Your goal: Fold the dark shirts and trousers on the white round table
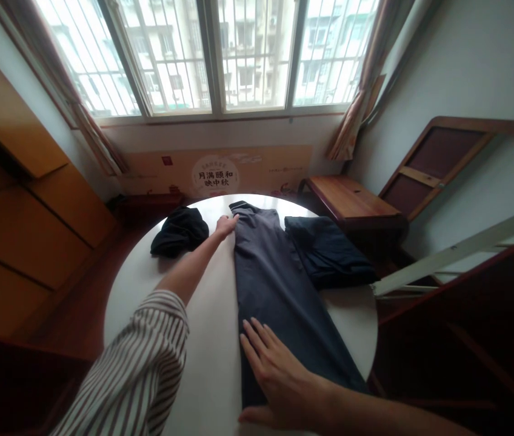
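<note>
A pair of dark trousers (279,272) lies lengthwise on the round white table (148,321), its waist end toward the window. At the far left edge of that end, my left hand (227,226) has its fingers closed on the cloth. My right hand (275,369) lies flat on the near part of the trousers, fingers stretched out, thumb by the left edge. Left of the waist end sits a bunched black garment (179,231). On the right, a folded dark navy garment (330,251) lies against the trousers.
Beyond the table stand a wooden side table (352,200) and a barred window (252,60) with tied curtains. Wooden cabinets (25,218) line the left wall. A pale slanting rail (457,254) reaches close to the table's right edge.
</note>
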Motion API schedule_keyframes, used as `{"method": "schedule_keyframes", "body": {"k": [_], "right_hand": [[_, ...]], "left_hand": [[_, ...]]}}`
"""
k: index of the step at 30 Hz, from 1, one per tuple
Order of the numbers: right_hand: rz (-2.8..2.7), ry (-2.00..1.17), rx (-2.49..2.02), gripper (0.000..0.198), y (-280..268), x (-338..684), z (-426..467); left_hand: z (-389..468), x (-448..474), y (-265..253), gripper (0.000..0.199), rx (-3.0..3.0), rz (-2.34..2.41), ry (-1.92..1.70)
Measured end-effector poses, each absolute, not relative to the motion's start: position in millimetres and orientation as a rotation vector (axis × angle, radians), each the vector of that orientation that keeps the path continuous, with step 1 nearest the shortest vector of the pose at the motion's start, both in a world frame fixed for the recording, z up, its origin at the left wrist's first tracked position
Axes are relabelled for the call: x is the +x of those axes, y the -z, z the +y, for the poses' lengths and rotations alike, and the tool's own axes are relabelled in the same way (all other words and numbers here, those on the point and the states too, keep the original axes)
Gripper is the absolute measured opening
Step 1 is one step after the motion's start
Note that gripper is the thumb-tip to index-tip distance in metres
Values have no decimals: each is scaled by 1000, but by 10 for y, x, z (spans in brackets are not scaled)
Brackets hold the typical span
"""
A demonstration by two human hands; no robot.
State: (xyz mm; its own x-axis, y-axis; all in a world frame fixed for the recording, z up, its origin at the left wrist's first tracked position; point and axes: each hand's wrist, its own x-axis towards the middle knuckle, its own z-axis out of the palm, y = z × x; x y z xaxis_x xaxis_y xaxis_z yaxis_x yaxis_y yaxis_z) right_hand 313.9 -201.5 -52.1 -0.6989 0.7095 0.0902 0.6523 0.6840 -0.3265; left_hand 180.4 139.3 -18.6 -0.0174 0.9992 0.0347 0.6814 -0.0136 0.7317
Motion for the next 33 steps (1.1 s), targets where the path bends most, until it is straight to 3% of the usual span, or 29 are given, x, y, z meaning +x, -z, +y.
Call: {"method": "schedule_keyframes", "body": {"k": [3, 8, 13, 18, 22, 26, 29, 33], "right_hand": [[-2710, -310, -1048, 85, 645, 3141, -2149], [-2745, 145, -749, 49, 817, 3143, -2203], [-2747, 164, -739, 47, 842, 2811, -2137], [-2672, -104, -756, 46, 645, 2649, -2086], [-2339, -168, -1302, 30, 476, 3123, -2034], [-2001, 124, -1806, 42, 594, 3701, -2049], [-2029, 61, -1810, 45, 773, 3929, -2174], [-2108, -136, -1687, 44, 912, 4063, -2365]], "left_hand": [[1631, 1979, 239, 42, 1683, 1758, -807], [1964, 2023, 285, 23, 1687, 1758, -876], [2116, 1784, 215, 22, 1732, 1786, -922], [1961, 1546, 202, 42, 1886, 1844, -724], [1373, 1351, 293, 52, 2092, 1727, -737], [238, 1113, 449, 45, 2533, 1255, -674], [-632, 970, 509, 55, 2729, 820, -341], [-1340, 837, 446, 78, 2746, 658, -51]]}}
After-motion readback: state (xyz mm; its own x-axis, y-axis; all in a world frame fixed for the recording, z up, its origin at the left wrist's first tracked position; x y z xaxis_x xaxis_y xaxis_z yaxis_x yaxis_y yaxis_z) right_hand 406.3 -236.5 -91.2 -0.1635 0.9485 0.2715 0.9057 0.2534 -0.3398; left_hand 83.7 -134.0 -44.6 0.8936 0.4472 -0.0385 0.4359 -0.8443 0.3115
